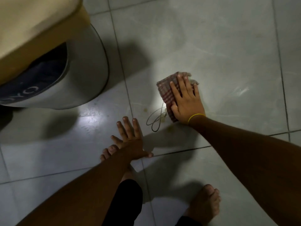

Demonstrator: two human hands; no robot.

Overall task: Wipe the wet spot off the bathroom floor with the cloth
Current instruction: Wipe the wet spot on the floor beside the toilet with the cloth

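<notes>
A folded red-and-grey checked cloth lies on the pale grey tiled floor. My right hand presses flat on top of it, fingers spread, a yellow band on the wrist. A thin loop of string trails from the cloth's near edge. Small yellowish wet marks dot the tile just left of the cloth and below it. My left hand rests flat on the floor, fingers apart, nothing under it but tile.
A large round grey container with a tan cover stands at the upper left. My bare feet are planted on the tiles near the bottom edge, one of them under my left forearm. Dark grout lines cross the floor.
</notes>
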